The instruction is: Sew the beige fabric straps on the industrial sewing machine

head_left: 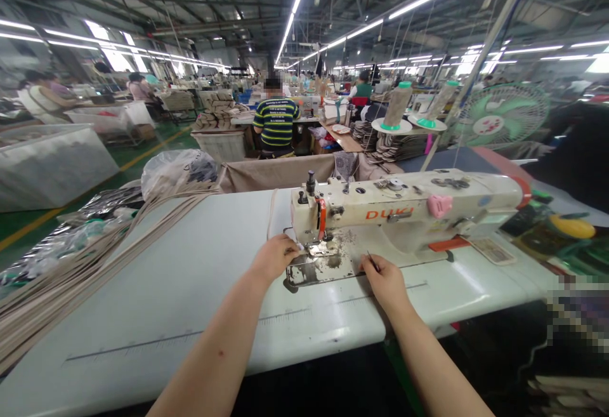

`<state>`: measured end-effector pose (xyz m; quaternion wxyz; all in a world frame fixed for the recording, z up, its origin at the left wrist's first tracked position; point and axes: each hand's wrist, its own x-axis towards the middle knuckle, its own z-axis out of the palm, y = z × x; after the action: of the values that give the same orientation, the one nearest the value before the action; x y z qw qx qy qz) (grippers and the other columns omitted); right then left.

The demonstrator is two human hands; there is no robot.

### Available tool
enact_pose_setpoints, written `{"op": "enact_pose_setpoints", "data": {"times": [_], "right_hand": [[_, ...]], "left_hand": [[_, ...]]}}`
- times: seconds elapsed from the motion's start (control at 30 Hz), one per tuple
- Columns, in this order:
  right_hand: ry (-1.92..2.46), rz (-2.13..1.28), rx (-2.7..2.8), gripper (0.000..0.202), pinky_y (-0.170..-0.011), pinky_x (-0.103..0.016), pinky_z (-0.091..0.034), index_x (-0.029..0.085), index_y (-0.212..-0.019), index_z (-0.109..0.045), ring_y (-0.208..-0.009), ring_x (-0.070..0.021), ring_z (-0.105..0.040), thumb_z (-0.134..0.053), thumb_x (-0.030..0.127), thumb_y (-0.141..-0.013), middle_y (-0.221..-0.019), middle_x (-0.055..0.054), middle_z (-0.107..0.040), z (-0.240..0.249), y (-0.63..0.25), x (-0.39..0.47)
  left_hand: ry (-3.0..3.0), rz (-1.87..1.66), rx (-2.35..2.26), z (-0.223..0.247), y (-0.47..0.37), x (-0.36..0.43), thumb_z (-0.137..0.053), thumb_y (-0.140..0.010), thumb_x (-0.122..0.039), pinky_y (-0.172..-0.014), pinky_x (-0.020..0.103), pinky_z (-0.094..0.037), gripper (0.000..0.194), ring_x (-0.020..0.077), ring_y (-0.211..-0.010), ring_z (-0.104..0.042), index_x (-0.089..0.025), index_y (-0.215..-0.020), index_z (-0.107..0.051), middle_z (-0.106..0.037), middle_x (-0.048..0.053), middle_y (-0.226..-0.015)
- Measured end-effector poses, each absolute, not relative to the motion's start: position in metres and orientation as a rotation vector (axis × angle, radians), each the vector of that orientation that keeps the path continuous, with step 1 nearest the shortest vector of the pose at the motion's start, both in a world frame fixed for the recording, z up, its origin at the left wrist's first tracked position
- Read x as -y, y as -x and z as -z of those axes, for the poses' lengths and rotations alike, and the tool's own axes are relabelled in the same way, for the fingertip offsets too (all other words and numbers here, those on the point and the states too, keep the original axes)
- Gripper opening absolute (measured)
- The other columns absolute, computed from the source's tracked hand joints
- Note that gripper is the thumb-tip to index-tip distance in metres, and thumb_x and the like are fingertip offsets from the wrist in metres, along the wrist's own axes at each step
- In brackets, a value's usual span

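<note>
A white sewing machine [352,214] with orange lettering stands on the pale table. My left hand [276,258] is at the left of the needle area, its fingertips pinched together beside the metal needle plate [322,249]. What lies between those fingers is too small to make out. Behind that hand, a thin beige strip [272,211] stands out against the tabletop. My right hand [387,282] rests at the front edge of the machine bed, closed around a thin dark tool [373,261]. The tool's tip points up and left; its exact kind is hidden by the fingers.
Long beige strips [95,258] hang over the table's left side. Thread cones [398,106] and a green fan [499,115] stand behind the machine. A beige cloth-lined bin [276,172] borders the table's far edge. A person in a striped shirt [276,122] sits beyond.
</note>
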<state>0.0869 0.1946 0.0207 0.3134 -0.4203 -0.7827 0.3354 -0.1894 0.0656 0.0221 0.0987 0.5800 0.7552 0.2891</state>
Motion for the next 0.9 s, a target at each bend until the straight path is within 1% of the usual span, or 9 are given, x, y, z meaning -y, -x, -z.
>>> {"op": "enact_pose_setpoints", "data": {"times": [0.2, 0.43, 0.6, 0.7, 0.83, 0.9], "right_hand": [[1.112, -0.881, 2.082, 0.045, -0.063, -0.032, -0.036, 0.024, -0.062, -0.06, -0.061, -0.0194, -0.056, -0.047, 0.056, -0.091, -0.058, -0.001, -0.061, -0.02, -0.086, -0.195], [1.116, -0.858, 2.103, 0.045, -0.063, -0.032, -0.036, 0.024, -0.062, -0.06, -0.061, -0.0199, -0.056, -0.045, 0.055, -0.092, -0.059, -0.002, -0.061, -0.021, -0.086, -0.194], [1.119, -0.837, 2.109, 0.046, -0.061, -0.032, -0.036, 0.024, -0.061, -0.061, -0.059, -0.0196, -0.054, -0.045, 0.056, -0.091, -0.057, -0.002, -0.06, -0.02, -0.085, -0.196], [1.121, -0.833, 2.111, 0.046, -0.061, -0.032, -0.036, 0.024, -0.06, -0.06, -0.058, -0.0196, -0.054, -0.045, 0.056, -0.09, -0.056, -0.002, -0.061, -0.019, -0.085, -0.197], [1.125, -0.83, 2.117, 0.046, -0.062, -0.032, -0.037, 0.024, -0.061, -0.06, -0.06, -0.0201, -0.056, -0.044, 0.056, -0.091, -0.058, -0.003, -0.062, -0.019, -0.085, -0.196], [1.127, -0.83, 2.122, 0.046, -0.062, -0.032, -0.037, 0.024, -0.062, -0.061, -0.061, -0.0202, -0.056, -0.044, 0.056, -0.091, -0.059, -0.003, -0.063, -0.02, -0.085, -0.196]], "left_hand": [[-1.612, -0.87, -2.255, -0.023, 0.175, -0.055, -0.07, -0.087, -0.019, -0.076, 0.026, -0.051, 0.008, 0.0154, -0.082, -0.065, -0.023, -0.086, -0.076, -0.068, 0.0, -0.093], [-1.581, -0.896, -2.248, -0.026, 0.167, -0.053, -0.068, -0.087, -0.017, -0.073, 0.024, -0.048, 0.009, 0.0136, -0.078, -0.062, -0.021, -0.083, -0.074, -0.066, 0.0, -0.09], [-1.544, -0.882, -2.285, -0.029, 0.153, -0.047, -0.064, -0.088, -0.015, -0.074, 0.026, -0.049, 0.01, 0.0141, -0.08, -0.063, -0.021, -0.088, -0.073, -0.065, 0.002, -0.095], [-1.506, -0.856, -2.304, -0.028, 0.141, -0.044, -0.067, -0.086, -0.015, -0.075, 0.025, -0.05, 0.01, 0.0143, -0.082, -0.064, -0.021, -0.091, -0.072, -0.065, 0.003, -0.098], [-1.434, -0.806, -2.364, -0.025, 0.12, -0.046, -0.068, -0.086, -0.021, -0.076, 0.027, -0.053, 0.009, 0.015, -0.08, -0.065, -0.02, -0.094, -0.071, -0.064, 0.005, -0.103], [-1.415, -0.774, -2.399, -0.025, 0.11, -0.047, -0.066, -0.087, -0.026, -0.08, 0.03, -0.054, 0.012, 0.018, -0.083, -0.066, -0.018, -0.095, -0.07, -0.063, 0.009, -0.107]]}}
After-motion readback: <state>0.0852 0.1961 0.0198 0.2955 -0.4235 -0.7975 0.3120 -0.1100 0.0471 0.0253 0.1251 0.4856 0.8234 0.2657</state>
